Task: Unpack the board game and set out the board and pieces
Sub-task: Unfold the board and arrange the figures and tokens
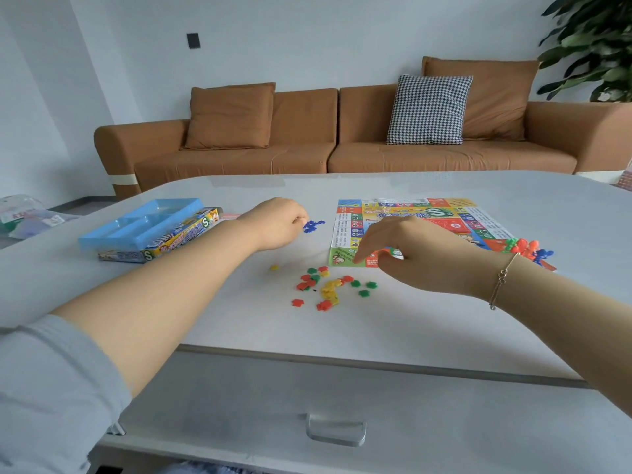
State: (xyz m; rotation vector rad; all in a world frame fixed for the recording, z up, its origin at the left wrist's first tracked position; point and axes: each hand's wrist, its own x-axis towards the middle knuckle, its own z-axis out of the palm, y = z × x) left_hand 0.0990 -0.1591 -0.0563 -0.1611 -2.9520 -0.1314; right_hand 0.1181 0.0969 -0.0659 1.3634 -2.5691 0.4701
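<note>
The colourful paper game board [410, 217] lies unfolded on the white table [513, 319], right of centre. A small heap of blue pieces [313, 225] sits to its left, and my left hand [277, 222] has its curled fingertips at that heap, seemingly pinching a blue piece. A loose scatter of red, green and yellow pieces [328, 287] lies near the front. My right hand [410, 254] hovers over the board's near left corner, fingers loosely curled, index finger pointing down at the scatter. Red, green and blue figures [528, 249] lie beside my right wrist.
The open game box [171, 234] with a blue plastic tray [143, 220] stands at the left of the table. A single yellow piece [274, 267] lies apart. A brown sofa [307, 155] is beyond the table, a plastic bag [24, 213] at far left.
</note>
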